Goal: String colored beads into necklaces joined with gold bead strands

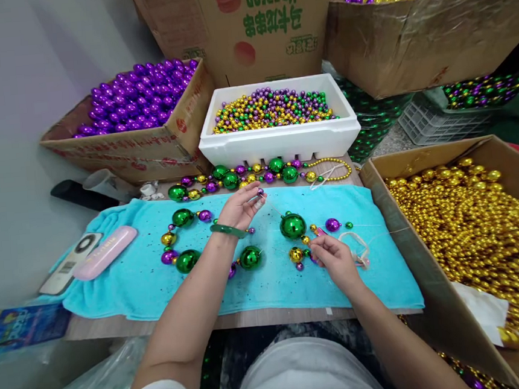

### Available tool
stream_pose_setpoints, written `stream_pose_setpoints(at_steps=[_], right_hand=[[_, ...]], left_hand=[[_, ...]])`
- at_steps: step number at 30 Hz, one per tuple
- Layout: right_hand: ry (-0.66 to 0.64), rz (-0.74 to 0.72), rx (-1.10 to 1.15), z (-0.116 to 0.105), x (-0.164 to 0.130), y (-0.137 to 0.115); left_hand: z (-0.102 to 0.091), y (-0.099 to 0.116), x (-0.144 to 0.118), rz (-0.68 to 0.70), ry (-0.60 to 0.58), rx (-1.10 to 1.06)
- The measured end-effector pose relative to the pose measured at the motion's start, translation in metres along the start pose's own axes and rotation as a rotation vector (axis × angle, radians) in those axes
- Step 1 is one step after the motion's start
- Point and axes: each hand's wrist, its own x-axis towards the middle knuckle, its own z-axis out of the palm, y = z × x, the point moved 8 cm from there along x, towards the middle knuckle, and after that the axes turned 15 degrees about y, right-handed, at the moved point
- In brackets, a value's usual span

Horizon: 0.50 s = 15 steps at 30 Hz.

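My left hand (239,208), with a green bangle at its wrist, pinches a small purple bead (260,192) above the turquoise towel (126,285). A thin clear string runs from there down to a large green ball bead (292,226). Beside that ball, the fingers of my right hand (335,259) are pinched on the beaded string, next to a small gold bead (306,239). What exactly lies between those fingertips is partly hidden. A gold ball bead (296,254) rests just left of them. My left forearm covers part of a loop of large beads (183,217).
Behind the towel lies a beaded necklace (230,181). A white foam box (277,138) of small mixed beads and a carton of purple balls (137,99) stand at the back. On the right is a carton of gold beads (454,238). A pink case (105,253) lies left.
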Motion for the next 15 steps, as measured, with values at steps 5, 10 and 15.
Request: stream_pose_setpoints(at_steps=[5, 10, 15], right_hand=[[0.008, -0.009, 0.006, -0.001, -0.001, -0.002], [0.009, 0.001, 0.000, 0.000, 0.000, -0.001], [0.014, 0.060, 0.066, 0.002, 0.001, 0.002]], left_hand=[[-0.001, 0.000, 0.001, 0.017, -0.003, -0.003], [0.004, 0.004, -0.006, 0.085, -0.058, -0.004], [0.018, -0.010, -0.026, 0.071, -0.163, 0.063]])
